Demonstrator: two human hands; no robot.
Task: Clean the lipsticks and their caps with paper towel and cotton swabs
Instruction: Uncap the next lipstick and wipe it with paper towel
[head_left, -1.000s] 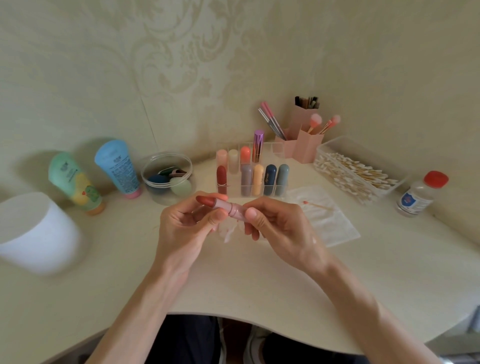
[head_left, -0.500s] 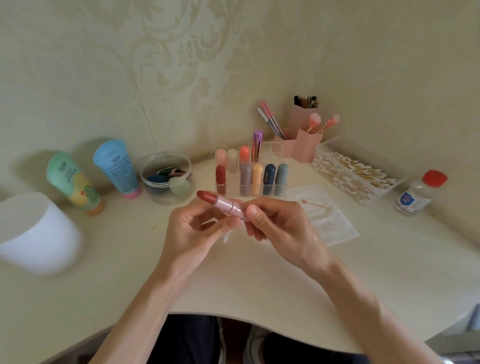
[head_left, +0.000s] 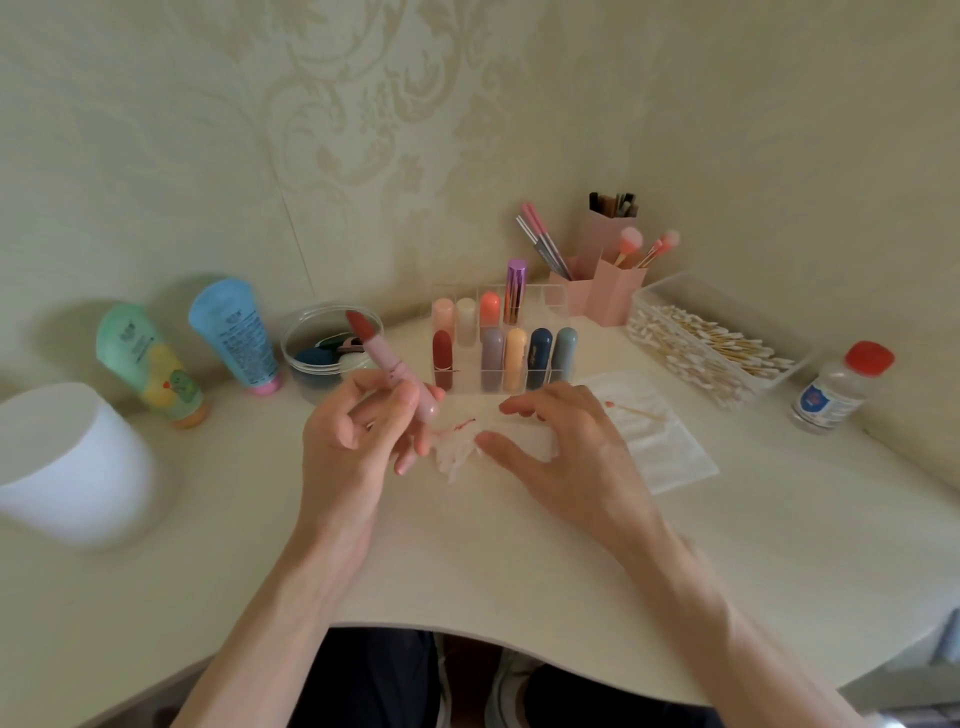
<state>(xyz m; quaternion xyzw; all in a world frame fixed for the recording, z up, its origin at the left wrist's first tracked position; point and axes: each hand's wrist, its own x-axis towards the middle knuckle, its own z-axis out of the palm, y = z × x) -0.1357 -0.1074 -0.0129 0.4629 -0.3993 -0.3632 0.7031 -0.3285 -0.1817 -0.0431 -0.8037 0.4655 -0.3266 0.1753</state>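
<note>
My left hand (head_left: 358, 441) holds an uncapped pink lipstick (head_left: 392, 366) with its red bullet pointing up and to the left. My right hand (head_left: 563, 457) hovers open, fingers spread, over a crumpled white paper towel (head_left: 457, 452) stained red, lying on the table between both hands. A flat white paper towel (head_left: 660, 441) lies to the right with a used, red-tipped cotton swab (head_left: 631, 409) on it. A clear organizer (head_left: 498, 348) behind the hands holds several capped lipsticks.
A clear box of cotton swabs (head_left: 711, 348) and a red-capped bottle (head_left: 836, 387) stand at the right. Pink brush holders (head_left: 605, 280) sit in the corner. A clear round jar (head_left: 322, 353), two tubes (head_left: 234, 332) and a white container (head_left: 67, 462) stand at the left.
My right hand let go of the lipstick and dropped open over the crumpled towel. My left hand tilted the lipstick more upright and raised it.
</note>
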